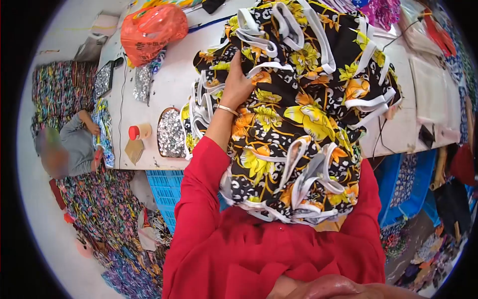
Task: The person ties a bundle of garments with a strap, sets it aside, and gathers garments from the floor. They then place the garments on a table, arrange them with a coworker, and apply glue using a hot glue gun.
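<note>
White table (172, 89), blue crate (163, 192) near; left hand (238, 88) grasps floral fabric (311, 122), right hand (392, 111) unclear

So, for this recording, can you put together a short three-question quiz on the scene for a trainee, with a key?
1. Short answer: what circles the wrist of the person's left hand?
2. Multiple choice: what colour is the lid of the small jar standing on the white table?
A) blue
B) red
C) green
3. True or false: the left hand is touching that jar.

Key:
1. A bangle.
2. B.
3. False; it is on the floral fabric, and the jar stands apart from it.
</note>
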`<state>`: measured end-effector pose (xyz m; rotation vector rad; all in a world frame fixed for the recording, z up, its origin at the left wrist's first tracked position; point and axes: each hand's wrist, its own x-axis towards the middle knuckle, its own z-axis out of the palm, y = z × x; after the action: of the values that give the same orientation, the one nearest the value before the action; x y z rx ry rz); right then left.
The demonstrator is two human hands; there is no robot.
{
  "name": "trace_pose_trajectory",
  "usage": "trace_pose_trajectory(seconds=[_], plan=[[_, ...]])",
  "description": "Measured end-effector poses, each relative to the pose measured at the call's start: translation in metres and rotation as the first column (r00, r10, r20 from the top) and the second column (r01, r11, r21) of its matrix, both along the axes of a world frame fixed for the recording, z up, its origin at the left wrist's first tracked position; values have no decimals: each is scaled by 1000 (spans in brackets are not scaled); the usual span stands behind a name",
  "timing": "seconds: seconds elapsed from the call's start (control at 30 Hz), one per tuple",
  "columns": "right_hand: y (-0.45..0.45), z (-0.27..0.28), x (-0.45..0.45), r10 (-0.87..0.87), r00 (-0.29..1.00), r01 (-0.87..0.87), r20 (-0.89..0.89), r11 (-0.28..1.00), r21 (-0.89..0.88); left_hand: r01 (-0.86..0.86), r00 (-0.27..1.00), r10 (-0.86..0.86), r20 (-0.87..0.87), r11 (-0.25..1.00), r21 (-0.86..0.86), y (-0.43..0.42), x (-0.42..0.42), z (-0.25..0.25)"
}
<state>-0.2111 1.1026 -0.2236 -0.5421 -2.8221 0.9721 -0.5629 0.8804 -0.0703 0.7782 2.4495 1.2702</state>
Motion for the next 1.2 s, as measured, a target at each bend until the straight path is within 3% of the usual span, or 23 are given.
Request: trace_pose_trajectory(seconds=[0.07,0.13,0.17,0.23,0.27,0.37,0.4,0.57,0.63,0.67,0.7,0.77,0.8,0.83,0.87,0.9,0.93,0.97,1.07,1.1,1.13,1.17,1.2], plan=[[-34,22,-9,49,998,-52,-30,995,-83,5,996,-9,88,999,41,1,5,2],[-68,45,-39,119,989,-130,-85,979,-154,101,885,-123,450,992,73,-12,10,20],[-89,57,-50,147,984,-166,-105,967,-195,88,886,-113,449,993,76,-29,8,16],[-113,80,-69,188,971,-221,-145,937,-272,437,872,-362,331,880,-188,-55,3,-2],[-129,92,-65,198,967,-240,-159,920,-310,440,868,-366,335,880,-181,-65,3,-7],[-139,133,-19,224,956,-285,-191,866,-411,404,906,-347,243,881,-248,-94,32,-4],[-137,150,2,236,951,-302,-200,847,-438,386,918,-339,208,884,-263,-151,48,6],[-120,228,82,281,921,-388,-270,737,-554,278,957,-291,12,901,-334,-148,81,-1],[-47,244,31,277,914,-404,-297,684,-607,242,958,-282,-58,898,-366,-118,83,-7],[-19,251,-3,275,906,-422,-322,659,-623,217,955,-276,-107,899,-380,-24,85,-13],[-23,263,-23,271,898,-438,-347,631,-641,192,950,-271,-154,898,-395,-70,77,-14],[-43,280,-53,251,885,-463,-393,580,-671,151,930,-271,-247,896,-417,-39,47,-19],[-52,286,-56,239,879,-472,-412,546,-692,129,920,-270,-283,892,-432,-60,148,-3],[-62,293,-55,226,873,-484,-432,512,-710,106,908,-270,-322,889,-446,-83,61,-18],[-85,306,-72,221,874,-482,-434,521,-705,76,892,-265,-366,886,-457,-50,19,-23],[-131,322,-106,-160,955,-69,-249,698,-712,47,877,-262,-403,881,-471,-56,-10,-27],[-178,339,-138,-546,833,381,-82,676,-631,24,865,-264,-427,871,-491,-90,-23,-29],[-208,355,-178,-437,899,406,41,792,-455,-1,855,-266,-445,857,-515,-103,-36,-29],[-218,260,-231,-183,965,113,-188,937,-332,-87,829,-245,-502,831,-549,-120,-66,-31],[-227,246,-234,-106,961,8,-256,934,-358,-233,957,249,147,965,-118,-135,-56,-22],[-230,246,-238,-104,962,5,-252,930,-367,-618,500,275,822,778,116,-147,-49,-13],[-233,249,-237,5,962,-99,-274,939,-330,-620,496,285,820,778,104,-153,-35,-6],[-235,258,-235,112,950,-199,-291,936,-289,-531,682,248,688,815,233,-154,-16,2]])
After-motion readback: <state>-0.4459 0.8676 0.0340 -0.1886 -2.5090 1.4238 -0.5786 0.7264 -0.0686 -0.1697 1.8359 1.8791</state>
